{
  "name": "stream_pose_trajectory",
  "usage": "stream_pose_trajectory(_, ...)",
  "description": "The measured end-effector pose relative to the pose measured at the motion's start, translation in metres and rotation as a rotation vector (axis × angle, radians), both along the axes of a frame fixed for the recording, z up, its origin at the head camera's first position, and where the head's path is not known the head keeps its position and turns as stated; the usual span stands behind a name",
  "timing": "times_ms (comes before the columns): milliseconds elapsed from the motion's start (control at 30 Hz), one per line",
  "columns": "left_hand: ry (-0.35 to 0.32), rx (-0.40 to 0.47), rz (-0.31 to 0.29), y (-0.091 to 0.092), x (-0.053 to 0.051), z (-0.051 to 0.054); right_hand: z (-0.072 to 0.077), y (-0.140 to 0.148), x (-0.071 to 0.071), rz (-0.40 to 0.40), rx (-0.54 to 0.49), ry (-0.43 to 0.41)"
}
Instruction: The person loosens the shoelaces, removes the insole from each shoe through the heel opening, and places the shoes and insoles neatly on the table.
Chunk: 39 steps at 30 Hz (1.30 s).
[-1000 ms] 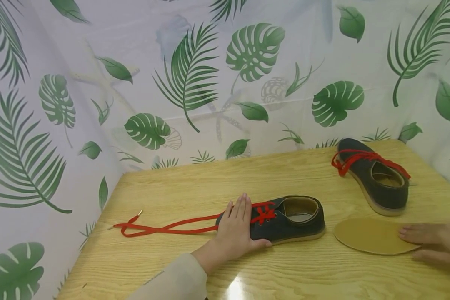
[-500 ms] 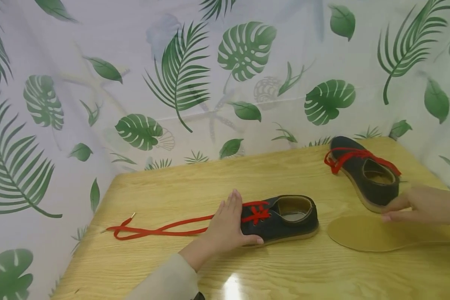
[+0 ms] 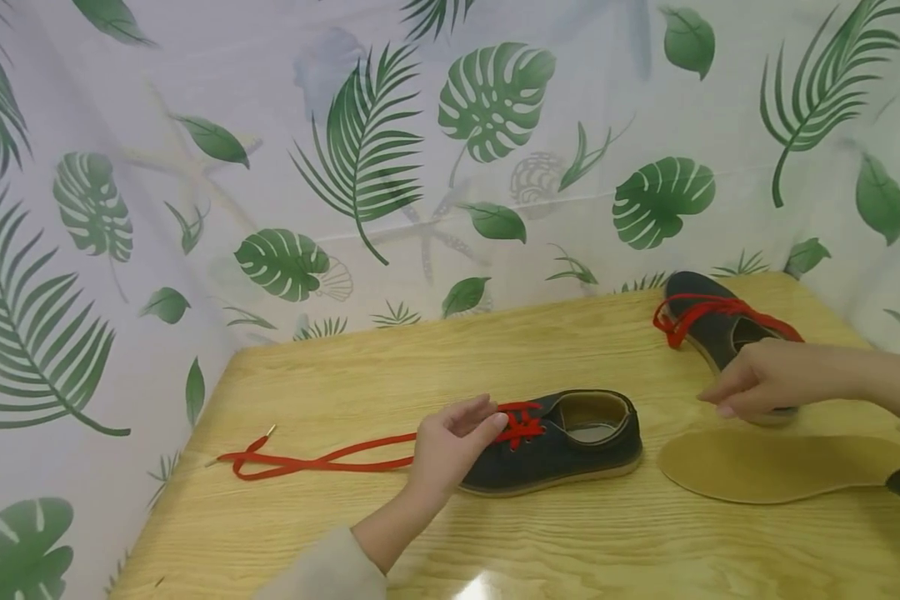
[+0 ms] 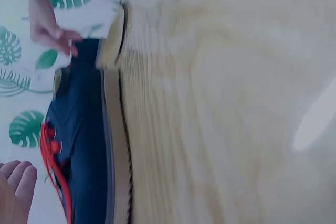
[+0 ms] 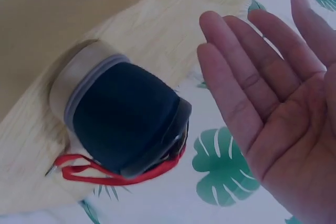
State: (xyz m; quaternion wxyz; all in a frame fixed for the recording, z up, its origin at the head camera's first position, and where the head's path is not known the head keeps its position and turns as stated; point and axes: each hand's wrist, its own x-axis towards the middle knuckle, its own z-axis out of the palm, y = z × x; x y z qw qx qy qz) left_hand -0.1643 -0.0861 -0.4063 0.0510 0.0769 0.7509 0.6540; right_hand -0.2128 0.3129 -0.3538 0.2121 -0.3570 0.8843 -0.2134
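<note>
A dark navy sneaker (image 3: 547, 450) with red laces (image 3: 525, 425) lies sideways mid-table, its toe pointing left and its heel toward the right. Over its toe hovers my left hand (image 3: 450, 442), fingers relaxed, thumb near the laces; whether it touches the shoe I cannot tell. In the left wrist view, that hand (image 4: 18, 190) stands beside the laces, holding nothing. Right of the shoe, a flat tan insole (image 3: 765, 467) lies on the table. My right hand (image 3: 772, 379) is in the air above it, partly hiding the second sneaker (image 3: 701, 312). The right wrist view shows its bare palm (image 5: 278, 103).
Long red lace ends (image 3: 307, 462) with metal tips stretch left from the first sneaker across the wooden table (image 3: 330, 533). A white curtain (image 3: 570, 125) printed with green leaves closes off the back and sides. The second sneaker stands at the back right.
My right hand has let go of the insole, risen and moved left above it. My left hand has lifted from its flat press on the shoe's toe, fingers now bent.
</note>
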Motion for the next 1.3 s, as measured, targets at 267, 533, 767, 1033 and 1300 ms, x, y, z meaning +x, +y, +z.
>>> stream_pose_trajectory(267,-0.474,0.405,-0.06,0.012,0.015,0.0,0.006,-0.028,-0.016,-0.14,0.025,-0.259)
stream_pose_trajectory(533,-0.902,0.676,-0.048,0.023,0.028,-0.01,0.008,-0.056,-0.036,-0.193,0.045,-0.346)
stream_pose_trajectory(767,-1.012,0.758,0.012,0.047,0.035,-0.011,0.012,-0.078,-0.051,-0.18,0.047,-0.374)
stream_pose_trajectory(1033,-0.993,0.826,0.109,0.084,0.035,-0.009,0.006,-0.104,-0.062,-0.136,0.046,-0.345)
stream_pose_trajectory(1300,-0.943,0.876,0.238,0.108,0.035,-0.012,0.0,-0.12,-0.064,-0.124,0.061,-0.362)
